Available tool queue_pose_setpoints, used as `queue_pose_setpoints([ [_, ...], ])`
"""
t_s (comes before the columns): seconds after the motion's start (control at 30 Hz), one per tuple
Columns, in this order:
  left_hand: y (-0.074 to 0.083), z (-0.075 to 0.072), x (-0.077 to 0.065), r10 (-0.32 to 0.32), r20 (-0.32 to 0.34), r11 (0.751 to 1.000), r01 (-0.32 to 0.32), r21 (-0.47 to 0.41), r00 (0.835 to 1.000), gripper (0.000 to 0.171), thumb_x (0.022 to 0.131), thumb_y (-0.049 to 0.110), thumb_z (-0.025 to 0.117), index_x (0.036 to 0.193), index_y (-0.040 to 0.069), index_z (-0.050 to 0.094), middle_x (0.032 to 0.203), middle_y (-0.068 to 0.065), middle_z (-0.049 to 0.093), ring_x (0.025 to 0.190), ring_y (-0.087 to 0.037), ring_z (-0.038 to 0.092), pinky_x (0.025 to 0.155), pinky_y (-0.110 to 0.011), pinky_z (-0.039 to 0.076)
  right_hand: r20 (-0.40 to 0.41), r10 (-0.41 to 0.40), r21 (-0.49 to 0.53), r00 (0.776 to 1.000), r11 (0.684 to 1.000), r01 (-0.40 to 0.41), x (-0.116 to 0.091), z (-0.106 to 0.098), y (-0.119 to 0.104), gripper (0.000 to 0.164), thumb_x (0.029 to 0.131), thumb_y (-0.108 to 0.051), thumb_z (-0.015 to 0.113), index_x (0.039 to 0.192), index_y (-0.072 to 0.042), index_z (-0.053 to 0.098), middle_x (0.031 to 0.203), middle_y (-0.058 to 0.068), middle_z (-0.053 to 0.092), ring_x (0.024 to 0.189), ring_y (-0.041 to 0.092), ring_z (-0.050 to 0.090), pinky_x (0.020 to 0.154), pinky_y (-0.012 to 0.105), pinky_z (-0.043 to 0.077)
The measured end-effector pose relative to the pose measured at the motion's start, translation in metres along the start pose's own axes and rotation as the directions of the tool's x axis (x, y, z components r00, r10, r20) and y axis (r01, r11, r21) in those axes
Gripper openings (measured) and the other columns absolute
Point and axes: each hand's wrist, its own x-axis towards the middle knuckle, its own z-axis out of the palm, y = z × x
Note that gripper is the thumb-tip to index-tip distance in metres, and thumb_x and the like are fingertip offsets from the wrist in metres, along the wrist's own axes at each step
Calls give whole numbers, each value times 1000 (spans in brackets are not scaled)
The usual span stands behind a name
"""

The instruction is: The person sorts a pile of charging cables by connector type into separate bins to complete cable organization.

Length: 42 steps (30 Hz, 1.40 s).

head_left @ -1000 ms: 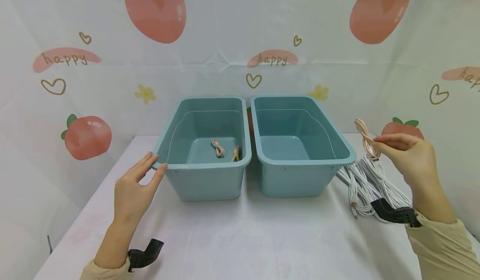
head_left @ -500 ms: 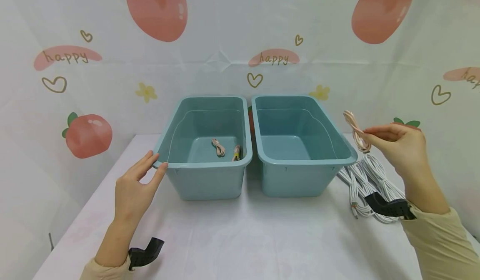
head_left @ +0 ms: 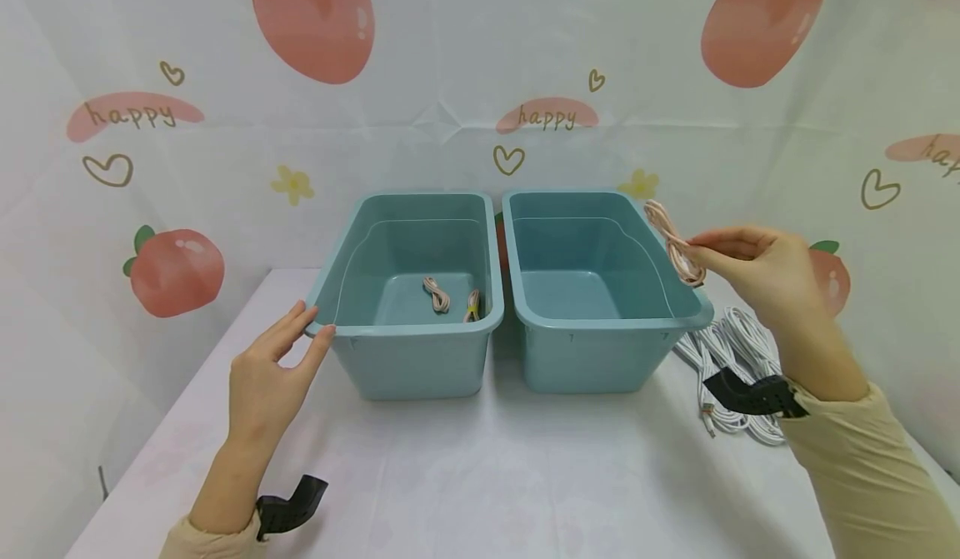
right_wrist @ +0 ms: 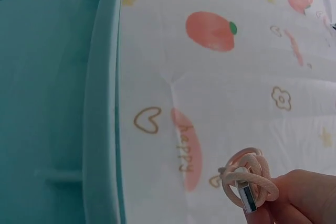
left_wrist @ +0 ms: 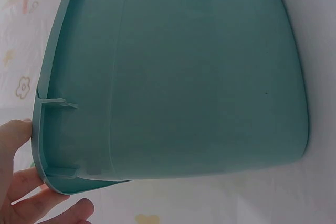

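Observation:
At the right, my right hand (head_left: 761,276) pinches a coiled pink USB charging cable (head_left: 675,247) between thumb and fingers. The coil hangs over the right rim of the right-hand blue-green plastic bin (head_left: 581,361). The cable's metal USB plug (right_wrist: 247,196) shows in the right wrist view, pointing down. My left hand (head_left: 264,384) holds the near left rim corner of the left-hand bin (head_left: 412,366), thumb on one side of the corner and fingers on the other. Inside that bin lie a pink cable bundle (head_left: 436,295) and another bundle (head_left: 472,306) with a yellow tie.
Several coiled white cables (head_left: 723,359) lie on the table right of the bins, partly hidden by my right hand and wrist. No cable shows inside the right-hand bin. A white fruit-print backdrop (head_left: 435,84) stands behind. White cloth (head_left: 510,476) covers the table.
My right hand has moved left and slightly up with the pink cable, from above the white cables to the right bin's rim. The left hand has stayed at its corner.

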Motion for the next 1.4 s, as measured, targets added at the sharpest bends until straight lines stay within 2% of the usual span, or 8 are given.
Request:
queue_pose_setpoints([
  [0.3, -1, 1, 0, 17, -10, 1000, -17, 0, 1000, 41, 84, 25, 70, 121, 8, 64, 128, -9, 60, 117, -29, 58, 81, 10, 28, 16, -112, 11, 994, 994, 111, 5, 21, -18, 19, 79, -30, 74, 95, -19, 74, 71, -31, 66, 76, -9, 63, 68, 7, 46],
  [0.5, -1, 1, 0, 14, -7, 1000, -14, -3, 1000, 41, 84, 25, 70, 121, 9, 64, 129, -8, 60, 118, -29, 58, 81, 10, 28, 28, -167, -6, 986, 986, 167, 9, 34, -30, 12, 79, -29, 74, 90, -24, 75, 70, -32, 64, 74, -10, 63, 66, 9, 48],
  [0.63, -1, 1, 0, 14, -9, 1000, -14, -2, 1000, 41, 84, 25, 70, 121, 9, 64, 129, -8, 60, 117, -29, 58, 81, 10, 29, 43, -181, -45, 982, 982, 183, 11, 44, -38, 20, 79, -34, 74, 92, -19, 74, 70, -32, 63, 74, -10, 62, 66, 11, 47],
  [0.73, -1, 1, 0, 13, -9, 1000, -13, -2, 1000, 41, 84, 25, 70, 121, 9, 64, 129, -8, 60, 118, -29, 58, 81, 10, 29, 65, -201, -37, 977, 978, 204, 13, 51, -45, 28, 79, -34, 73, 96, -12, 73, 71, -29, 64, 76, -6, 62, 67, 14, 47],
  [0.93, -1, 1, 0, 13, -7, 1000, -13, 4, 1000, 41, 84, 26, 70, 121, 9, 64, 129, -8, 60, 118, -29, 58, 81, 10, 28, 93, -252, -10, 963, 967, 253, 18, 65, -57, 28, 81, -29, 72, 96, -6, 73, 73, -25, 66, 75, -2, 63, 67, 16, 48],
  [1.23, -1, 1, -1, 6, -2, 1000, -6, -1, 1000, 42, 84, 27, 70, 122, 10, 63, 130, -7, 59, 118, -29, 58, 82, 9, 30, 138, -288, 39, 948, 958, 286, 30, 81, -69, 26, 82, -25, 72, 96, -4, 72, 78, -14, 71, 72, -1, 65, 66, 16, 49],
  [1.4, -2, 1, -1, 14, -9, 1000, -14, 3, 1000, 41, 84, 25, 70, 121, 9, 64, 129, -8, 60, 118, -29, 58, 81, 9, 28, 168, -283, 71, 944, 959, 275, 36, 93, -73, 22, 83, -18, 71, 96, -1, 71, 78, -11, 72, 72, -1, 65, 65, 17, 51],
])
